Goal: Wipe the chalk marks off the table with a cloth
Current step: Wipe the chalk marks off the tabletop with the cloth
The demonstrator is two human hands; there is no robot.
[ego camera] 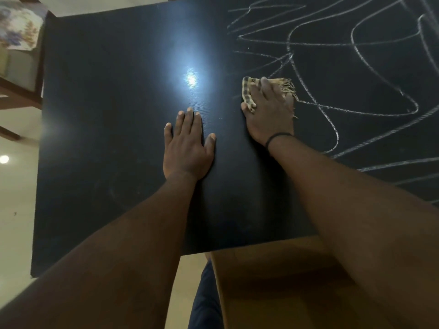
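A black table (107,138) fills the view. White chalk marks (332,67) loop across its right half; the left half shows only faint smears and a light glare. A small checked, fringed cloth (248,87) lies at the left edge of the marks. My right hand (268,115) presses flat on the cloth with straight fingers, covering most of it. My left hand (187,146) rests flat on the bare tabletop beside it, fingers spread, touching nothing else.
A wooden chair (273,281) stands under the table's near edge at the bottom right. Another wooden chair (21,67) with a patterned cloth on it stands beyond the table's left edge. Pale floor (16,198) lies to the left.
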